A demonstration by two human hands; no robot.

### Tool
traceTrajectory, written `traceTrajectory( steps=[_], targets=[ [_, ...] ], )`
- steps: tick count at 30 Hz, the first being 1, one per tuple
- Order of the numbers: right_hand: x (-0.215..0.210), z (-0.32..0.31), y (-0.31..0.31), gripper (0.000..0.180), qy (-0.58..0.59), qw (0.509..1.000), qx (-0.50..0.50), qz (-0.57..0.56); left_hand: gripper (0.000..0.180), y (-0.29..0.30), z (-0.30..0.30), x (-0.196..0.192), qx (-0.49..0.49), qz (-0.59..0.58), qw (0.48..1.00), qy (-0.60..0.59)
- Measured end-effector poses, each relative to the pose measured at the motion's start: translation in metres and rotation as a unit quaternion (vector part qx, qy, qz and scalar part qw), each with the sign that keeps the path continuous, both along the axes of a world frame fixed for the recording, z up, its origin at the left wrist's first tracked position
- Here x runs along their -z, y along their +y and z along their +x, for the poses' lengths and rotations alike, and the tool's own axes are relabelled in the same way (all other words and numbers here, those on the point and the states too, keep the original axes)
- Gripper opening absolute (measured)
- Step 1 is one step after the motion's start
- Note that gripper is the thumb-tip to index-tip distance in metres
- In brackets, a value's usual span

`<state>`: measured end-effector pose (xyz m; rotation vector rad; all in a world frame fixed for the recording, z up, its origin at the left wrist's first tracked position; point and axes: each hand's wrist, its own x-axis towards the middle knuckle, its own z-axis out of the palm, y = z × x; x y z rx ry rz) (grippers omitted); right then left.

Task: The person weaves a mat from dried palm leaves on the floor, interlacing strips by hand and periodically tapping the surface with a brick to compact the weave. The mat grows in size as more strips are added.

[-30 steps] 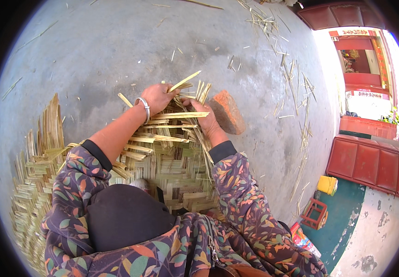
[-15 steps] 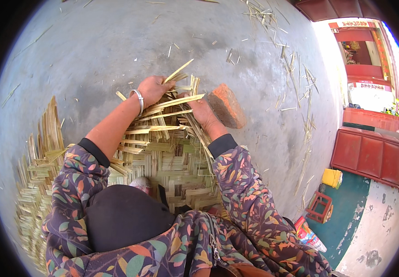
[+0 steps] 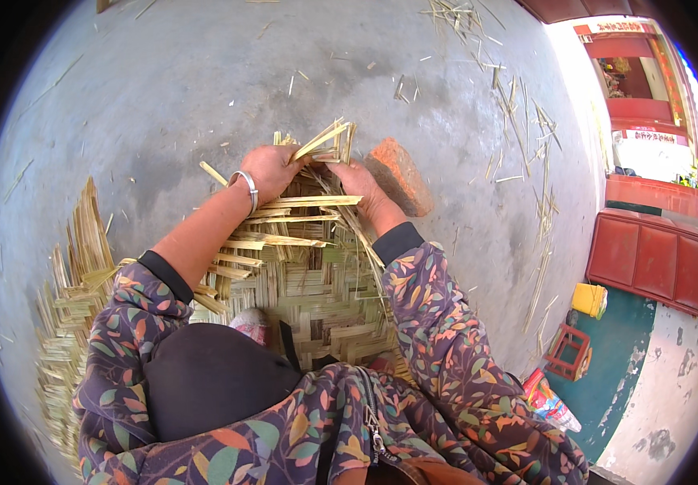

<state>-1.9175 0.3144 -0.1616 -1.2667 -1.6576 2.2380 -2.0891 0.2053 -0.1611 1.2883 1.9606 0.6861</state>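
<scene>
Both hands, the left hand and the right hand, are closed on bamboo strips at the far edge of a woven mat, with a brick just right of them.

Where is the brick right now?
In the head view the reddish brick lies on the concrete floor, just right of the right hand, at the far edge of the woven bamboo mat.

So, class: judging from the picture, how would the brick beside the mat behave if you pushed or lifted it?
The brick looks like a solid block with worn, chipped corners, so probably heavy for its size and stiff. It lies flat on the concrete floor, so a push would likely make it scrape, not roll. Its rough surface should give fingers good grip.
</scene>
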Motion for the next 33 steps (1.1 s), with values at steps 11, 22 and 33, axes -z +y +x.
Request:
traceTrajectory(
  steps=[11, 22, 33],
  targets=[
    [-0.005, 0.011, 0.014, 0.04, -0.022, 0.999, -0.013, 0.041, 0.031, 0.003, 0.008, -0.004, 0.031, 0.018, 0.999, 0.009],
    [0.014, 0.024, 0.035, 0.035, 0.064, 0.993, -0.077, -0.062, 0.017, -0.005, 0.017, 0.017, 0.089, 0.084, 0.99, 0.066],
    [0.008, 0.022, 0.048, 0.035, 0.047, 0.993, -0.09, -0.053, 0.022, 0.007, 0.014, 0.017, 0.104, 0.075, 0.991, 0.042]
  ],
)
